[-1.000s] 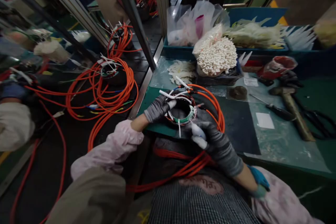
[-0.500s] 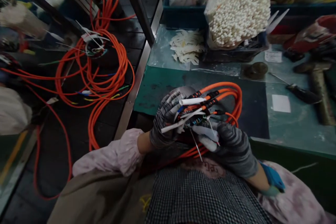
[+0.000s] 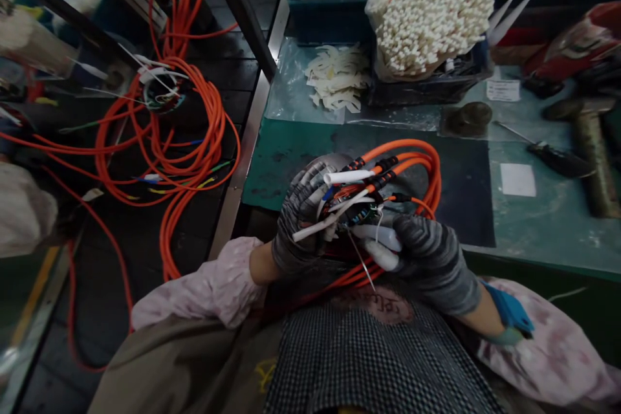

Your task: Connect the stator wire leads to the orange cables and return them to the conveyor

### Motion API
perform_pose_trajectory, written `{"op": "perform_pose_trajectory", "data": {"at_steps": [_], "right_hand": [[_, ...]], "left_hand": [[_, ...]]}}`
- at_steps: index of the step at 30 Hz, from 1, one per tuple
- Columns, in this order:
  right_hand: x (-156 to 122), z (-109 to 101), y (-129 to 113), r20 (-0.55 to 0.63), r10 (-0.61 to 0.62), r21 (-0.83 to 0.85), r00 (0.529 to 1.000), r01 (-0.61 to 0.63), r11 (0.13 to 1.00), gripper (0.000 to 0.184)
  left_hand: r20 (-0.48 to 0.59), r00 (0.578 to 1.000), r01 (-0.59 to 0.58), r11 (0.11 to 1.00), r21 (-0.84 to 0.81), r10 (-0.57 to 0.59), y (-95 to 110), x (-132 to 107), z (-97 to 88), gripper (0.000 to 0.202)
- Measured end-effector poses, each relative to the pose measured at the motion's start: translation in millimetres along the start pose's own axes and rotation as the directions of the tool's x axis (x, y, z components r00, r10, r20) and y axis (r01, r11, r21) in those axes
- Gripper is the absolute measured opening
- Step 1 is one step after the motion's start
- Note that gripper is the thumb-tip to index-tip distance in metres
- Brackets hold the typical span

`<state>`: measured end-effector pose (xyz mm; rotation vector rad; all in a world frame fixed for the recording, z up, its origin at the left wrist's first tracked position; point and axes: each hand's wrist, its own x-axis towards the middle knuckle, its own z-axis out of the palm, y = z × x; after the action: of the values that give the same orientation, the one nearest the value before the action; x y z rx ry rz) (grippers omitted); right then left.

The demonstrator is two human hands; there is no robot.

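Orange cable harness (image 3: 412,158) is held up in both hands above the near edge of a green bench mat (image 3: 286,162), in front of the person's lap. Far left, beyond a metal rail (image 3: 245,142), a second orange cable coil (image 3: 160,142) lies heaped on a dark surface, white cable ties bristling from its ring. The gloved left hand (image 3: 298,220) clamps the harness's ring-shaped core (image 3: 330,165) from the left, while the gloved right hand (image 3: 436,265) closes on white sleeving from the right, so the hands are close together on one piece. The thick cable looks fairly heavy and springy, the thin leads and small connectors fragile; the ring and thick loops seem the safest places to hold. Farther right lie a bag of white cable ties (image 3: 429,13), a screwdriver (image 3: 557,160) and a wooden-handled mallet (image 3: 594,162).
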<state>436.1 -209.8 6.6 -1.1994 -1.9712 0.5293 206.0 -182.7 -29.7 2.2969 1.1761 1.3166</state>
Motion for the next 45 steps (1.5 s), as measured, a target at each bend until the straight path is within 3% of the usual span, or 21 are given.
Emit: {"op": "perform_pose_trajectory", "data": {"at_steps": [6,11,16,21,27,33,38,42,45], "right_hand": [[-5.8,-16.9,11.2,0.067,0.094,-0.025,0.993,-0.092,0.995,0.016],[-0.6,-33.9,20.3,0.127,0.173,-0.048,0.977,-0.168,0.985,0.021],[5.8,-36.4,26.0,0.124,0.14,-0.123,0.982,-0.125,0.985,0.027],[9.6,-36.4,29.9,0.098,0.081,-0.281,0.992,-0.051,0.958,0.031],[14.1,-36.6,33.3,0.083,0.001,-0.301,0.997,0.024,0.953,0.033],[16.9,-38.3,38.0,0.109,0.086,-0.261,0.99,-0.055,0.964,0.027],[17.5,-40.1,39.2,0.088,0.088,-0.181,0.992,-0.07,0.981,0.024],[19.7,-42.1,39.6,0.095,0.087,-0.112,0.992,-0.076,0.991,0.018],[26.4,-45.3,43.4,0.106,0.132,-0.175,0.985,-0.113,0.978,0.021]], "left_hand": [[0.068,0.998,0.003,0.996,0.094,-0.009,14.1,18.8,-5.8,0.053],[0.208,0.978,-0.066,0.974,0.216,0.021,20.7,48.0,-2.8,0.051],[0.32,0.946,-0.172,0.923,0.345,0.057,23.8,73.0,5.4,0.051],[0.358,0.93,-0.254,0.849,0.464,0.083,21.8,88.4,14.6,0.043],[0.412,0.91,-0.23,0.879,0.419,0.042,15.9,101.4,23.2,0.042],[0.394,0.919,-0.181,0.896,0.406,0.006,12.5,107.5,26.6,0.041],[0.494,0.863,-0.144,0.883,0.446,-0.108,21.0,115.0,27.5,0.038],[0.505,0.857,-0.14,0.897,0.42,-0.103,23.9,119.8,29.1,0.037],[0.503,0.861,-0.137,0.918,0.371,-0.075,20.3,120.2,31.5,0.037]]}}
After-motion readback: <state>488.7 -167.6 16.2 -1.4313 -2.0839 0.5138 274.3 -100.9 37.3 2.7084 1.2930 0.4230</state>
